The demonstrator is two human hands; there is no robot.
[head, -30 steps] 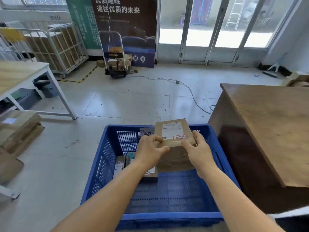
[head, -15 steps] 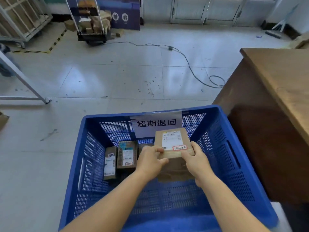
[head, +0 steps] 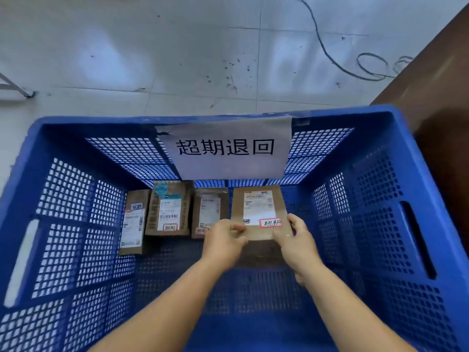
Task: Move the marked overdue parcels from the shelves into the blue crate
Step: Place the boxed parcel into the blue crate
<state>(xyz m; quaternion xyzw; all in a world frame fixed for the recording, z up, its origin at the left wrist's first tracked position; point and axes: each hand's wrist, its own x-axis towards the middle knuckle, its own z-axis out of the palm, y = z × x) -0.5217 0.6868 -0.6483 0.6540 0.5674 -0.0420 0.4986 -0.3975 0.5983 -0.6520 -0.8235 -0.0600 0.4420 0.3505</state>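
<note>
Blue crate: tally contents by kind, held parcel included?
Brown parcels resting in the blue crate: 3
Held parcel, gripped by left hand and right hand: 1
Paper sign: 1
Total: 5

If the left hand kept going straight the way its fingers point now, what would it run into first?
Its fingers already pinch the near left corner of the held parcel, so the left hand meets that at once. Beyond it is likely the neighbouring parcel, then the crate; depth is unclear.

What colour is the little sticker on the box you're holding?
White with a red border and red writing, on the brown parcel. The head view shows it.
</note>
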